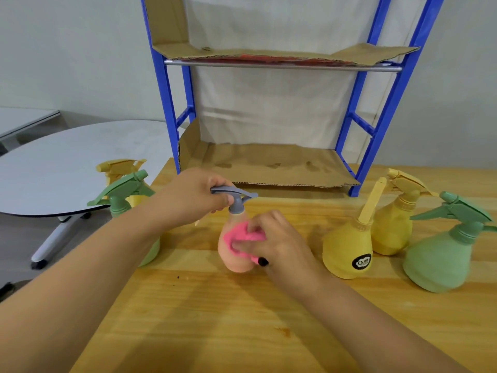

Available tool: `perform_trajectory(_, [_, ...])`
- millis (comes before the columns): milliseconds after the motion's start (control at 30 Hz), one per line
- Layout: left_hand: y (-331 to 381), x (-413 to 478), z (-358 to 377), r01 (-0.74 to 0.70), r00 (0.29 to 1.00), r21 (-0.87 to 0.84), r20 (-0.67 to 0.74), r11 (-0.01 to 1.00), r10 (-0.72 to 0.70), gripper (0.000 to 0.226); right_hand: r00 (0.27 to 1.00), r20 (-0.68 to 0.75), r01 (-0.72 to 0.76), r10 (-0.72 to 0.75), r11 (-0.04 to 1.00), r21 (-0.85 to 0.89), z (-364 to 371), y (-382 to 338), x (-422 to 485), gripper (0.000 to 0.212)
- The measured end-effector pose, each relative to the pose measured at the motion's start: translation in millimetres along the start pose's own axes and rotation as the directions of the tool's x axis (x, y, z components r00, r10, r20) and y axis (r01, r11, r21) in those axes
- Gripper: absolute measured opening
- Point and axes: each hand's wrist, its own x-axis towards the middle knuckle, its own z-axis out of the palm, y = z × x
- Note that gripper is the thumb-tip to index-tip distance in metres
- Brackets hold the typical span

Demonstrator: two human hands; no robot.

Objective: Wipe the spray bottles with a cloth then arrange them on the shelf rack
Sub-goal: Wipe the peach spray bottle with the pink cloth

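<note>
A peach spray bottle (236, 261) with a grey trigger head stands on the wooden table (215, 319) in front of the blue shelf rack (382, 125). My left hand (193, 195) grips its grey head. My right hand (271, 238) presses a pink cloth (242, 234) against the bottle's body. To the right stand two yellow bottles (347, 251) (392, 232) and a green one (441, 262). At the left table edge a green bottle (121, 195) and a yellow one (121, 168) are partly hidden behind my left arm.
The rack's two shelves are lined with brown cardboard (271, 165) and hold no bottles. A round white table (67, 162) on castors stands to the left, beyond the wooden table's edge. A pale wall is behind.
</note>
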Motion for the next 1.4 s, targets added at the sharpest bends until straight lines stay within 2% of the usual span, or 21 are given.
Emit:
perform_trajectory(33, [1.5, 0.2, 2.1, -0.010, 1.000, 0.021, -0.014, 1.000, 0.010, 0.012, 0.999, 0.007, -0.049, 0.049, 0.999, 0.023, -2.2, -1.2, 8.9, 0.015])
perform_trajectory(67, [2.7, 0.4, 3.7, -0.015, 0.999, 0.042, -0.034, 0.999, 0.016, 0.011, 0.998, -0.028, -0.052, 0.053, 0.998, 0.027, 0.9, -3.7, 13.6, 0.015])
perform_trajectory(167, [4.6, 1.1, 3.8, -0.008, 0.998, 0.028, -0.062, 1.000, 0.010, 0.013, 0.991, -0.055, -0.123, 0.122, 0.992, -0.016, 5.4, -14.9, 20.0, 0.032])
perform_trajectory(233, [6.2, 1.3, 4.1, 0.008, 0.998, 0.034, -0.055, 0.999, -0.006, 0.013, 0.999, -0.041, -0.034, 0.030, 0.995, -0.091, 15.9, -18.9, 8.2, 0.048])
perform_trajectory(367, [14.3, 3.5, 9.5, 0.008, 0.998, 0.177, -0.065, 0.984, 0.004, 0.016, 0.970, 0.220, 0.163, -0.107, 0.953, -0.256, 26.7, -20.1, -21.2, 0.038])
perform_trajectory(400, [15.5, 4.0, 9.7, 0.007, 0.998, 0.197, -0.064, 0.980, 0.005, 0.016, 0.963, 0.237, 0.189, -0.129, 0.950, -0.251, 25.5, -17.4, -24.8, 0.040])
perform_trajectory(500, [16.9, 4.3, 7.7, 0.004, 0.998, 0.195, -0.056, 0.981, 0.007, 0.014, 0.984, 0.141, 0.137, -0.113, 0.975, -0.175, 16.9, -6.9, -16.8, 0.040])
perform_trajectory(567, [17.0, 3.2, 6.4, -0.001, 0.999, 0.182, -0.042, 0.983, 0.008, 0.014, 1.000, 0.010, -0.015, 0.016, 0.999, -0.038, 8.9, -0.5, -2.0, 0.029])
perform_trajectory(633, [16.3, 1.6, 5.5, -0.002, 0.999, 0.176, -0.032, 0.984, 0.008, 0.015, 0.985, -0.081, -0.145, 0.154, 0.983, 0.110, 3.7, 6.9, 12.5, 0.023])
perform_trajectory(700, [13.5, -0.4, 4.1, -0.001, 0.999, 0.136, -0.040, 0.991, 0.006, 0.015, 0.980, -0.127, -0.130, 0.152, 0.978, 0.161, 6.9, 11.1, 17.4, 0.028])
perform_trajectory(767, [9.0, -3.9, 1.8, 0.002, 0.998, 0.063, -0.056, 0.998, 0.002, 0.013, 0.976, -0.118, -0.146, 0.180, 0.957, 0.252, 13.7, 11.5, 11.4, 0.037])
perform_trajectory(833, [2.0, -8.5, 0.2, 0.019, 0.997, 0.015, -0.079, 1.000, -0.018, 0.015, 0.978, -0.081, -0.158, 0.192, 0.936, 0.315, 21.1, 10.5, -1.8, 0.034])
perform_trajectory(933, [-10.3, -15.7, -0.3, 0.042, 0.992, -0.068, -0.115, 0.997, -0.049, 0.017, 0.986, -0.003, -0.160, 0.169, 0.939, 0.305, 30.0, 13.6, -23.7, 0.024])
perform_trajectory(1033, [-18.7, -21.7, 0.2, 0.048, 0.987, -0.143, -0.142, 0.989, -0.068, 0.018, 0.984, 0.065, -0.176, 0.164, 0.944, 0.278, 29.5, 19.0, -29.5, 0.024])
perform_trajectory(1233, [-24.0, -35.2, 5.2, 0.006, 0.984, -0.260, -0.171, 0.966, -0.052, 0.022, 0.980, -0.089, -0.136, 0.180, 0.921, 0.365, 14.4, -0.8, 14.1, 0.026])
perform_trajectory(1400, [-28.6, -45.8, 9.6, -0.037, 0.978, -0.278, -0.209, 0.960, -0.023, 0.028, 0.972, -0.101, -0.145, 0.214, 0.877, 0.458, 16.4, -7.8, 25.9, 0.027])
